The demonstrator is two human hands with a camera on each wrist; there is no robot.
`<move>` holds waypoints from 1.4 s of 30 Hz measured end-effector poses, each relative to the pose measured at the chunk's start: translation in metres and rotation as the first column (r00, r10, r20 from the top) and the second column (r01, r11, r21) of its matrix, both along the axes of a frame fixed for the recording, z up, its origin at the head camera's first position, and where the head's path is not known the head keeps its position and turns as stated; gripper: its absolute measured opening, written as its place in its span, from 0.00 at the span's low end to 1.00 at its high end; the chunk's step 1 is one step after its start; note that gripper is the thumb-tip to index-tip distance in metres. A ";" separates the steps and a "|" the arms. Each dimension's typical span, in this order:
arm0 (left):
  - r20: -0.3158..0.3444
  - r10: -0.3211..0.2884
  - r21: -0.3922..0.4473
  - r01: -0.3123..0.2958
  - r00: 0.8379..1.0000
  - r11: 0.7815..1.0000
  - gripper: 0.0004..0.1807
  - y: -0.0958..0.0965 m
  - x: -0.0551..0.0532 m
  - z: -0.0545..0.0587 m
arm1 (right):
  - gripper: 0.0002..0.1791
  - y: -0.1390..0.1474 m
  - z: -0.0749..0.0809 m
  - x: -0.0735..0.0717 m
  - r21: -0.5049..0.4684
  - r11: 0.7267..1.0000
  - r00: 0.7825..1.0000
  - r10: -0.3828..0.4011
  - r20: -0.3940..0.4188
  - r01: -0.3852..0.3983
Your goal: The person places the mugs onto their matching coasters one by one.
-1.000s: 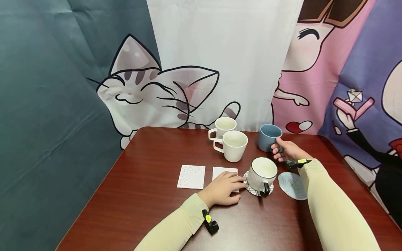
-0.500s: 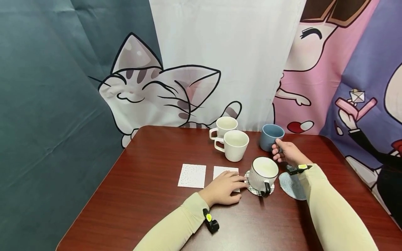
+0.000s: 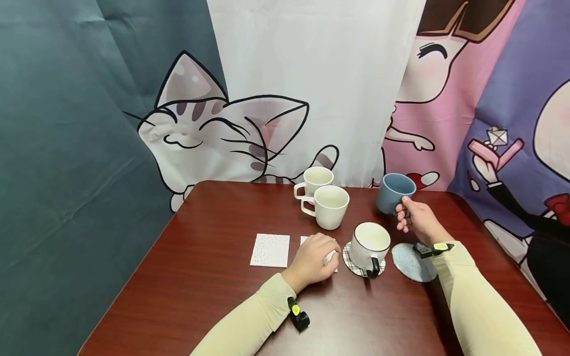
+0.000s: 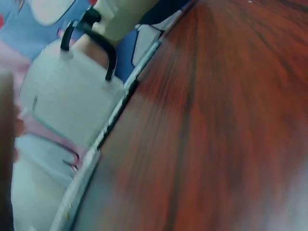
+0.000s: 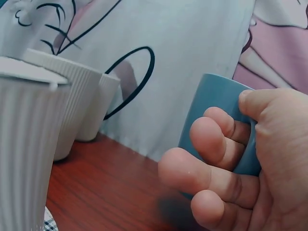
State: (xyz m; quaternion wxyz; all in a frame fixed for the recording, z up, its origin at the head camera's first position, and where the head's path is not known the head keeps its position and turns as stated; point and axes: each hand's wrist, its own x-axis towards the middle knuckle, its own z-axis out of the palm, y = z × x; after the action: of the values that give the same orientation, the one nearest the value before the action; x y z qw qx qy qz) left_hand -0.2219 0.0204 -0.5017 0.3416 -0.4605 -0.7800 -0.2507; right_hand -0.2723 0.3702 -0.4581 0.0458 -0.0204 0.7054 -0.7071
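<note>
My right hand [image 3: 418, 221] grips the blue mug [image 3: 394, 192] by its handle at the back right. In the right wrist view, the fingers [image 5: 224, 187] curl through the handle and the thumb lies on top. That mug [image 5: 192, 120] hangs slightly above the table, a dark shadow below it. My left hand [image 3: 313, 261] rests loosely curled over a white square coaster [image 3: 305, 239], partly hiding it; no held thing shows. Right of it, a white mug with a black rim and handle [image 3: 368, 249] stands on a round checked coaster [image 3: 350, 266].
Two cream mugs, one in front [image 3: 330, 210] and one behind [image 3: 317, 177], stand at the back with handles leftward. A speckled square coaster [image 3: 269, 250] lies left of my left hand. A round grey-blue coaster [image 3: 411, 264] lies beside my right forearm. A printed cloth [image 3: 320, 74] hangs behind the table [image 3: 187, 287].
My right hand has lifted the blue mug slightly and moved it to the right. My left hand's fingers have drawn back from the checked coaster and curled.
</note>
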 end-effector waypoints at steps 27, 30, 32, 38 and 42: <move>0.163 0.156 -0.686 -0.002 0.974 0.727 0.39 0.156 0.086 0.000 | 0.24 0.023 0.036 0.045 -0.032 0.999 0.997 -0.011 -0.082 0.009; 0.180 0.208 -0.707 -0.021 0.961 0.707 0.40 0.158 0.084 -0.007 | 0.25 0.021 0.040 0.053 -0.019 1.000 0.996 -0.003 -0.084 0.001; 0.178 0.216 -0.709 -0.027 0.960 0.705 0.40 0.158 0.083 -0.009 | 0.25 0.021 0.042 0.059 -0.007 1.000 0.995 0.002 -0.095 -0.003; 0.173 0.208 -0.700 -0.028 0.963 0.713 0.40 0.159 0.083 -0.012 | 0.26 0.029 0.044 0.079 0.020 0.999 0.990 0.037 -0.133 -0.034; 0.180 0.199 -0.696 -0.018 0.963 0.718 0.40 0.160 0.087 -0.013 | 0.26 0.033 0.036 0.097 0.024 0.997 0.988 0.072 -0.140 -0.069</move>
State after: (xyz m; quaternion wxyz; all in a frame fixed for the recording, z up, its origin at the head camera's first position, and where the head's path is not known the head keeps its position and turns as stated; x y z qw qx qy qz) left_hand -0.1347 0.1801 -0.5151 0.0630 -0.4732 -0.8784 0.0229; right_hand -0.1749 0.4028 -0.4217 0.0211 -0.0946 0.7125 -0.6950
